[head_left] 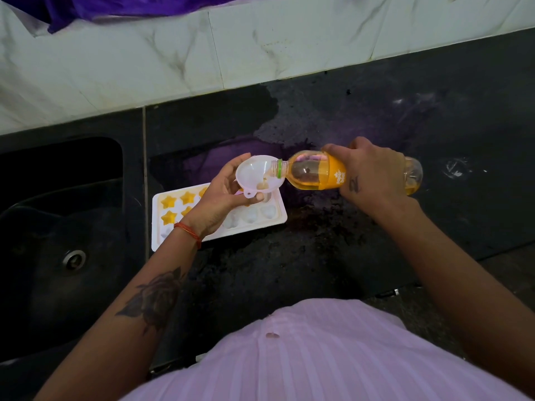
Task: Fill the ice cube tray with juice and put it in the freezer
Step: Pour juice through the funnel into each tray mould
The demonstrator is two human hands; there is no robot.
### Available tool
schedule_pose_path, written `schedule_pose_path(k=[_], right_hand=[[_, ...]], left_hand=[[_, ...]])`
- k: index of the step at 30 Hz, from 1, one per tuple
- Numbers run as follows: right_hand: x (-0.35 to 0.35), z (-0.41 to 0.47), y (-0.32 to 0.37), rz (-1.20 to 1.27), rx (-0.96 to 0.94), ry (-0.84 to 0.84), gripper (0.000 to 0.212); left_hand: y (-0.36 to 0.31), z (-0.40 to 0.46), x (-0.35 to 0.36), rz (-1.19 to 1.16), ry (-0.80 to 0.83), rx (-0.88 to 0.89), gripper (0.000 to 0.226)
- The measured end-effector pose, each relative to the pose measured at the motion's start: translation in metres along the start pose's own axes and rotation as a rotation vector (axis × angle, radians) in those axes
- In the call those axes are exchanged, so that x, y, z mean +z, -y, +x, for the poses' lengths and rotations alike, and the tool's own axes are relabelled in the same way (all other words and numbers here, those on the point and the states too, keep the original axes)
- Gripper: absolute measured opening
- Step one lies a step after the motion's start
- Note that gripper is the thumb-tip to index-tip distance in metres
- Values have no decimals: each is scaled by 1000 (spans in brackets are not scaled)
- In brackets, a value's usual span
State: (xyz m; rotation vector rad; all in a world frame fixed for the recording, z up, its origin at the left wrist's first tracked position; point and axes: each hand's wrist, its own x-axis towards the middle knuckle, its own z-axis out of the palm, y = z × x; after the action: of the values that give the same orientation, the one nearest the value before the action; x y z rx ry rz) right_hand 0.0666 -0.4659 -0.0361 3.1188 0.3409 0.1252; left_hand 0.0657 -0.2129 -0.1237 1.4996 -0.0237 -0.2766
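The white ice cube tray [272, 217] lies flat on the black counter [376, 241] directly below the left hand [228, 195]; its star-shaped cells toward that hand's wrist hold orange juice, while the rounded cells under the fingertips look pale and unfilled. The left hand's fingers curl round a translucent funnel [257, 176] held over the tray. The right hand [373, 175] grips a juice bottle [315, 172] tipped sideways, its mouth inside the funnel (a little juice shows at the funnel's bottom). Beyond both hands runs a marbled white tiled wall [260, 44]. A dark sink [63, 241] sits just outside the left wrist; open counter stretches past the right hand.
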Motion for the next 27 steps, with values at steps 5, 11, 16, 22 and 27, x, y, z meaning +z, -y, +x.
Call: schedule_pose_path(k=[5,11,16,22,27], right_hand=[[-1,1,-1,-1,-3,-7,66],[-2,3,-6,-2,-15,-17,65],[2,5,-10,25,-33,-27,61],[6,13,-12,96,-46,-19,62],[8,22,-9,145,-102,-6,65]], left_hand=[[0,1,0,15,-11,6,83],[-1,1,-1,25,-21,4,81],[-1,-1,1,25,-49,5,80],[-6,-4,6,-12,-128,32,74],[-12,-13,6,-72,-191,61,78]])
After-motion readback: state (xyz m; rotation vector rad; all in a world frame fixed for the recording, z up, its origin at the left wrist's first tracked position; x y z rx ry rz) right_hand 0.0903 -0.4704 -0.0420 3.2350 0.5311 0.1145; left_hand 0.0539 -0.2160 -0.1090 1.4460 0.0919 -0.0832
